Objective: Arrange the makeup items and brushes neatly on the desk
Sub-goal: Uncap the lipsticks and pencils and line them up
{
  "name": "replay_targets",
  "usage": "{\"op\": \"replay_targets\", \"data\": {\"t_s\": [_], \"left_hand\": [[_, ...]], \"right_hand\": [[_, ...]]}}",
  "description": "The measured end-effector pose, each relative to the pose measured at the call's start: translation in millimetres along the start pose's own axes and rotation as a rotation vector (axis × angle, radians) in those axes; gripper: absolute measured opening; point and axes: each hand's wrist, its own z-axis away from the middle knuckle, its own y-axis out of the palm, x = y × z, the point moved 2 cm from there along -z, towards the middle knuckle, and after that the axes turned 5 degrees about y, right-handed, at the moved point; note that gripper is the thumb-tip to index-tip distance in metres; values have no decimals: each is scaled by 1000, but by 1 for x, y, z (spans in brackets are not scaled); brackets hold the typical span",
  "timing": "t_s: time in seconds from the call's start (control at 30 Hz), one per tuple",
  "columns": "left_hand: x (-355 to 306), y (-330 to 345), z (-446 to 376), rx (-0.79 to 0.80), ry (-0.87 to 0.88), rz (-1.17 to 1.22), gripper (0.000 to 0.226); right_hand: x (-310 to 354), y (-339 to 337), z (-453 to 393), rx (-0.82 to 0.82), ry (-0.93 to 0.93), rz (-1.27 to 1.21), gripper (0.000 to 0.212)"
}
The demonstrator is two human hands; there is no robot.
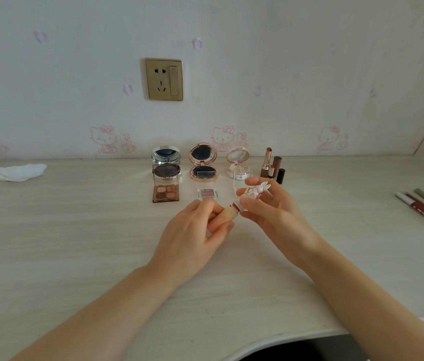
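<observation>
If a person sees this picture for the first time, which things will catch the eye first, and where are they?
First the two hands at the centre: the left hand holds a beige lipstick tube, the right hand its cap with a white rabbit figure. Behind them, near the wall, stands a row of three open compacts with mirrors raised. Above them on the wall is a gold power socket.

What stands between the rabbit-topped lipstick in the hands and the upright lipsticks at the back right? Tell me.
Nothing visible: the rabbit-topped lipstick, held by both hands, is separated from the upright lipsticks only by bare desk.
</observation>
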Motion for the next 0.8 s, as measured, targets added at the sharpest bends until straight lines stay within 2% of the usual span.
{"op": "replay_targets", "data": {"t_s": [0.07, 0.17, 0.37, 0.53, 0.6, 0.7, 0.8], "left_hand": [[0, 0, 0, 3, 16, -13, 23], [0, 1, 0, 0, 19, -16, 23], [3, 2, -1, -8, -1, -2, 17], [-2, 3, 1, 16, 29, -16, 33], [-8, 2, 1, 19, 103, -24, 35], [-20, 1, 0, 59, 267, -114, 24], [-28, 4, -3, 131, 340, -176, 23]], "right_hand": [[-2, 1, -1, -52, 18, 35, 49], [-3, -1, -2, -81, 5, 39, 36], [0, -5, -1, -7, 10, -139, 41], [6, -6, 1, 33, 34, -186, 30], [7, -7, 1, 9, 57, -210, 28], [6, -10, 1, -13, 90, -208, 25], [8, -18, 6, -19, 102, -188, 23]]}}
